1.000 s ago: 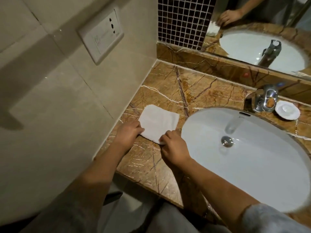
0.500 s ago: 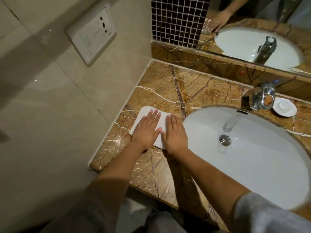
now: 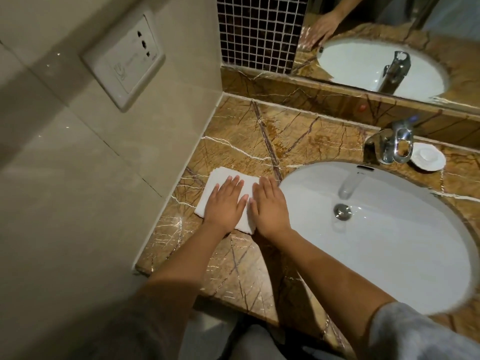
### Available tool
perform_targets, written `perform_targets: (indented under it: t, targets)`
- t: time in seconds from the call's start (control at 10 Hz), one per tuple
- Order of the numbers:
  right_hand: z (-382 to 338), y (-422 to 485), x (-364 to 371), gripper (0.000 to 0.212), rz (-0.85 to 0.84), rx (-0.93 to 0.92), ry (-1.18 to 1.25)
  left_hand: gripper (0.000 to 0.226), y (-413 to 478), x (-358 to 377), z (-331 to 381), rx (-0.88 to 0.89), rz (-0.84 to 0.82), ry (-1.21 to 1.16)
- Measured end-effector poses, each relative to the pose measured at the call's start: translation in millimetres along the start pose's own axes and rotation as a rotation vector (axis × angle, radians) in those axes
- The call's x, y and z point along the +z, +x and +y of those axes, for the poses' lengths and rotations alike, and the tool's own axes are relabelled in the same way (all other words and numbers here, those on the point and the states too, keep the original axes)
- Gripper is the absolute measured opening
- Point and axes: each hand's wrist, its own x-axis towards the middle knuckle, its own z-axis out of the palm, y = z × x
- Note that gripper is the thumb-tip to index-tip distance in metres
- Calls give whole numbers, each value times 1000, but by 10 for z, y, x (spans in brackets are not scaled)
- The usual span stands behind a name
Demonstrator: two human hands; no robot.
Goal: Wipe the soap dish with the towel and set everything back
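Note:
A folded white towel (image 3: 217, 181) lies flat on the brown marble counter (image 3: 285, 136), left of the basin. My left hand (image 3: 226, 203) rests palm down on the towel with fingers spread. My right hand (image 3: 268, 206) lies flat beside it, covering the towel's right edge and touching the basin rim. Neither hand grips anything. The white soap dish (image 3: 428, 158) with a white bar of soap in it sits on the counter to the right of the faucet, far from both hands.
A white oval basin (image 3: 389, 242) fills the right side, with a chrome faucet (image 3: 394, 146) behind it. A tiled wall with a socket plate (image 3: 124, 61) stands on the left. A mirror (image 3: 389, 35) and mosaic tiles run along the back.
My hands went from pinching the towel's near edge to lying flat on top of it. The towel now looks more narrowly folded.

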Motion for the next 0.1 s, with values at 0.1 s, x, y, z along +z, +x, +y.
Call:
perform_targets:
  t: [0.1]
  targets:
    - [85, 59, -306, 43, 174, 54, 55, 54, 107, -323, 27, 60, 59, 10]
